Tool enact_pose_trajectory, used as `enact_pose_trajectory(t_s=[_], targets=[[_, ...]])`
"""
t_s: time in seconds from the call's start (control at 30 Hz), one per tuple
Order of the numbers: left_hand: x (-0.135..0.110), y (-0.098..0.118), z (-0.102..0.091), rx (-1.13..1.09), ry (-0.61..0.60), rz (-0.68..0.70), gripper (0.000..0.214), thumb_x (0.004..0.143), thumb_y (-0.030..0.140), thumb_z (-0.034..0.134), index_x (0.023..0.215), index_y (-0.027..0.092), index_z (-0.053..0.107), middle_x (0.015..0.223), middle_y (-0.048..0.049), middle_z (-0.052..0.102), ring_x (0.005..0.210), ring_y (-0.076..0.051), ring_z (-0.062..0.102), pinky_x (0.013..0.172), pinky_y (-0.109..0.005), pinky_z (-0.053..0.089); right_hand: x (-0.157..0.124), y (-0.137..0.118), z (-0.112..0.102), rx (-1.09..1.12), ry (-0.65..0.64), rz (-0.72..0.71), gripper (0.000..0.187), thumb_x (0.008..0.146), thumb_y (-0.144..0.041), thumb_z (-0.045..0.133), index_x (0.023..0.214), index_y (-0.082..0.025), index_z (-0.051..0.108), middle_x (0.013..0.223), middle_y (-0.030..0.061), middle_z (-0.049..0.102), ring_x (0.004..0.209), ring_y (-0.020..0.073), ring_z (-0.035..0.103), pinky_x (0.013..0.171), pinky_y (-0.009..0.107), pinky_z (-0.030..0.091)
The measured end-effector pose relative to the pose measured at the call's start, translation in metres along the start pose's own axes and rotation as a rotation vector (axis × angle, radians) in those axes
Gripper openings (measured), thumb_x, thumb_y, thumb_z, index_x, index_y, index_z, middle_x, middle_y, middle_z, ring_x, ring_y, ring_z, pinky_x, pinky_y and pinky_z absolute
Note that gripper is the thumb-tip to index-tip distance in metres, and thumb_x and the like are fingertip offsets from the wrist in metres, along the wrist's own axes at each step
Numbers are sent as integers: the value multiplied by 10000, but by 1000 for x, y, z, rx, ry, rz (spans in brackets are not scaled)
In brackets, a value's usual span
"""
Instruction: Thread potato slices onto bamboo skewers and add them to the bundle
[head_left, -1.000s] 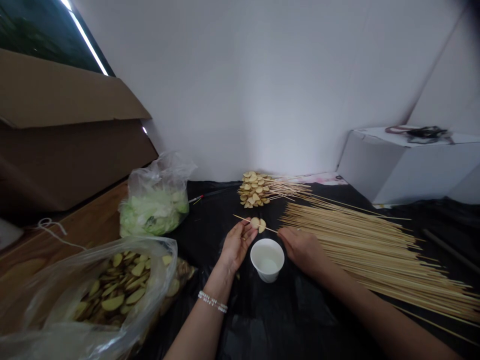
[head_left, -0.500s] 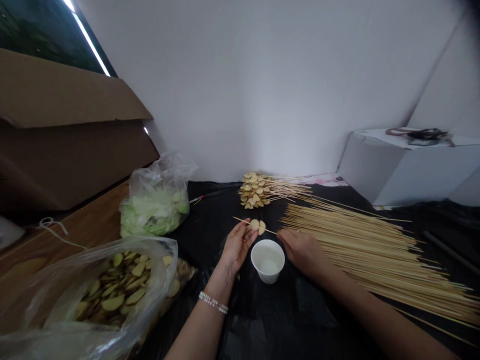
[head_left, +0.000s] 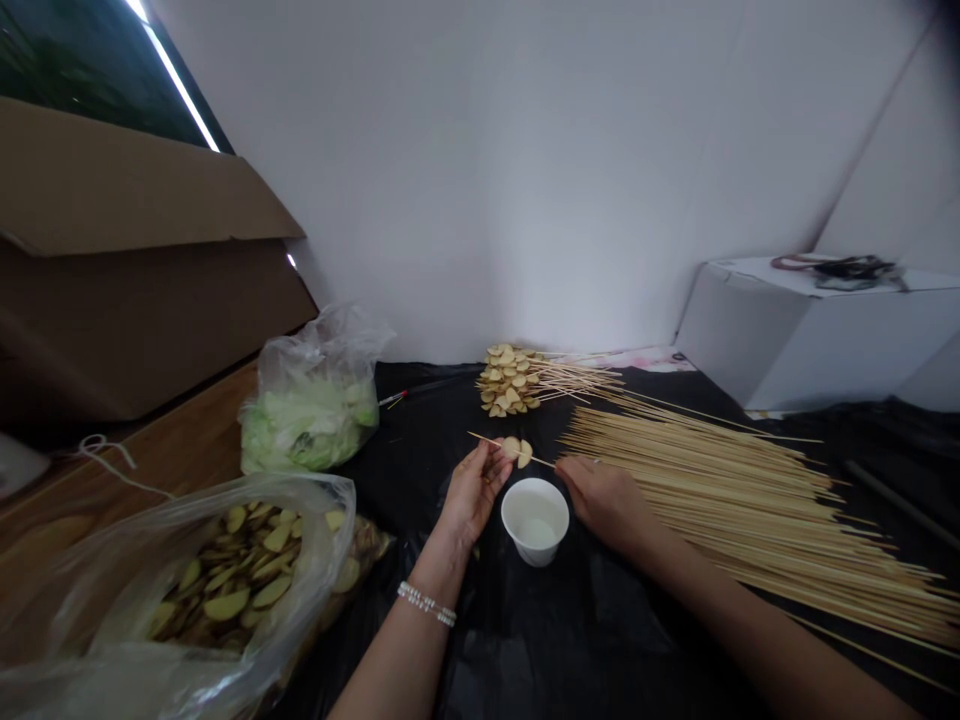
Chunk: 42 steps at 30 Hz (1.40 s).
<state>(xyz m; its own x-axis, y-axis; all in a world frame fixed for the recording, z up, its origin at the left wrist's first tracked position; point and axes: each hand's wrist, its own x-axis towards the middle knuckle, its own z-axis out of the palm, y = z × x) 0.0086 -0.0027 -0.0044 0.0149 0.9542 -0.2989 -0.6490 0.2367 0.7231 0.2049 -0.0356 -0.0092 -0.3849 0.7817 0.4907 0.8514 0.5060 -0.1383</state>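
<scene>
A thin bamboo skewer (head_left: 511, 450) runs across the space between my hands, with two pale potato slices (head_left: 517, 451) threaded on it. My left hand (head_left: 474, 492) grips the skewer near the slices, its fingers curled up under them. My right hand (head_left: 606, 503) pinches the skewer's far end, just left of a large spread of loose bamboo skewers (head_left: 750, 510). Between my wrists stands a white paper cup (head_left: 535, 521) holding some cloudy water. A beaded bracelet (head_left: 426, 604) circles my left wrist.
Finished potato skewers (head_left: 510, 382) lie stacked at the back of the black plastic sheet (head_left: 420, 430). Plastic bags hold potato slices (head_left: 225, 575) and pale green shreds (head_left: 307, 425) on the left. A cardboard box (head_left: 135, 260) and a white box (head_left: 795, 340) stand behind.
</scene>
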Motion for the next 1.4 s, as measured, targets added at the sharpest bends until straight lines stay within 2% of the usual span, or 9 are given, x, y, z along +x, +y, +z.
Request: enact_pose_trajectory(t_s=[0.1,0.27,0.4,0.63,0.9,1.23,1.4], targets=[[0,-1,0,8,-5,-1,85,821,166,629,824,93,672,718,-76,693,627,-110,650,628,-192,545,0,0,0,4,-13,9,260,960,-238,368,816,-179,577,734,25,618,663,132,531,575,263,246],[2,-4,-3,28,-23,16,94,774,184,687,809,98,673,731,-70,690,616,-104,631,594,-186,525,1,0,-2,8,-26,18,267,962,-239,361,816,-177,577,738,29,623,667,130,537,584,262,254],[3,-4,-4,45,-27,17,68,782,162,667,809,99,664,694,-62,673,583,-93,611,532,-163,489,1,-1,-3,4,-31,18,268,964,-243,363,808,-178,570,729,26,616,668,132,538,592,261,256],[1,-3,-3,55,-32,25,76,816,136,613,869,107,659,690,-57,667,559,-79,597,517,-150,481,1,0,1,-2,-26,2,250,959,-233,373,819,-186,574,728,19,615,645,132,522,577,267,238],[2,-4,-1,81,-9,10,202,711,-8,632,871,113,659,715,-58,676,558,-76,601,536,-147,494,1,-2,0,-19,-23,-9,232,947,-209,388,815,-181,577,741,24,625,652,128,521,573,272,232],[2,-8,-2,78,-35,22,116,779,104,620,891,112,650,696,-49,647,544,-90,588,538,-184,495,0,-1,1,-34,-28,-16,248,955,-236,379,812,-184,575,736,23,615,644,132,514,570,277,219],[2,-8,-1,78,-45,14,146,756,85,625,898,111,642,684,-39,646,535,-85,575,521,-175,477,1,-3,-1,-34,-33,-18,251,957,-240,376,816,-184,577,737,22,617,641,132,518,570,282,219]])
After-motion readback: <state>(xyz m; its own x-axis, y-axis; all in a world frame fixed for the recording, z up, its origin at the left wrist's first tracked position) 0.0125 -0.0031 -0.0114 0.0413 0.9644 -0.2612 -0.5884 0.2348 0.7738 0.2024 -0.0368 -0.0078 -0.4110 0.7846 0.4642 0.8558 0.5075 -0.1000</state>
